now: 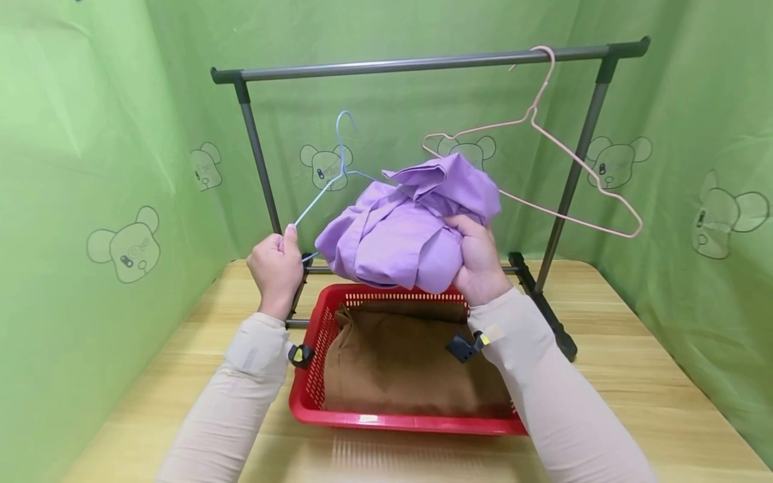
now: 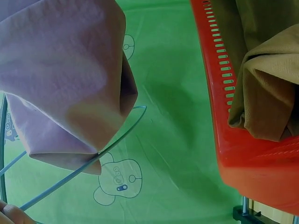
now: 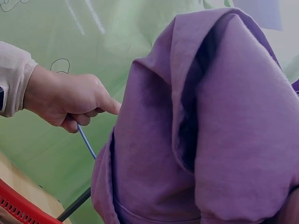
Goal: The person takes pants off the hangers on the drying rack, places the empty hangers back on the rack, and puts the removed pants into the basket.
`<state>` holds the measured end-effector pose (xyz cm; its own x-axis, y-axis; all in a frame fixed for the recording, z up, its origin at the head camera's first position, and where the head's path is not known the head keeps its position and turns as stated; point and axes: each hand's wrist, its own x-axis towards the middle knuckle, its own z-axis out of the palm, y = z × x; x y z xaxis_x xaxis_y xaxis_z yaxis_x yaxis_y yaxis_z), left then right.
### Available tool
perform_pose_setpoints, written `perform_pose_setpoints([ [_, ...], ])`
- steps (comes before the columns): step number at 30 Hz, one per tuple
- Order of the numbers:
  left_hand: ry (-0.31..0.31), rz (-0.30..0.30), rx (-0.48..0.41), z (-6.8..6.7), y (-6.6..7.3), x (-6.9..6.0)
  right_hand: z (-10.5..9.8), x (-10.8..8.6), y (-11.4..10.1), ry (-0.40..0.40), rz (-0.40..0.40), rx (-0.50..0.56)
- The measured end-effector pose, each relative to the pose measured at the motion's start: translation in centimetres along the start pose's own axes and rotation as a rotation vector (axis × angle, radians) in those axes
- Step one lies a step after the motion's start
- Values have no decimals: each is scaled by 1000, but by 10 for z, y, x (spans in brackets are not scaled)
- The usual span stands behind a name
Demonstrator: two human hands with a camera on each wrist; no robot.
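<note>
My left hand (image 1: 276,268) grips one end of a blue wire hanger (image 1: 320,196), whose hook points up. Bunched purple cloth (image 1: 392,235), a garment whose kind I cannot tell, is held up by my right hand (image 1: 480,258), thumb on its near side and the other fingers mostly hidden. This cloth covers the hanger's far part. In the left wrist view the hanger's wire (image 2: 60,183) passes by the lower folds of the purple cloth (image 2: 60,70). From the right wrist, the left fist (image 3: 70,100) shows beside the cloth (image 3: 159,140).
Below the hands stands a red basket (image 1: 368,420) with folded brown cloth (image 1: 410,362) inside. Behind rises a grey metal rack (image 1: 386,66). A pink hanger (image 1: 574,157) hangs on its right side. Green curtains (image 1: 139,134) surround the wooden table (image 1: 628,355).
</note>
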<state>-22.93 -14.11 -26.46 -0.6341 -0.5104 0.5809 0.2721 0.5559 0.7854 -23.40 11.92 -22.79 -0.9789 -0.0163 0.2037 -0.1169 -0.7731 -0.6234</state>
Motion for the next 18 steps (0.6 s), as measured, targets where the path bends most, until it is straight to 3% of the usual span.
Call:
perform_pose_setpoints([
  [10, -3, -2, -1, -1, -1, 0, -1, -3, 0, 20, 18, -8],
  [18, 5, 15, 5, -2, 0, 3, -3, -7, 1, -43, 43, 12],
])
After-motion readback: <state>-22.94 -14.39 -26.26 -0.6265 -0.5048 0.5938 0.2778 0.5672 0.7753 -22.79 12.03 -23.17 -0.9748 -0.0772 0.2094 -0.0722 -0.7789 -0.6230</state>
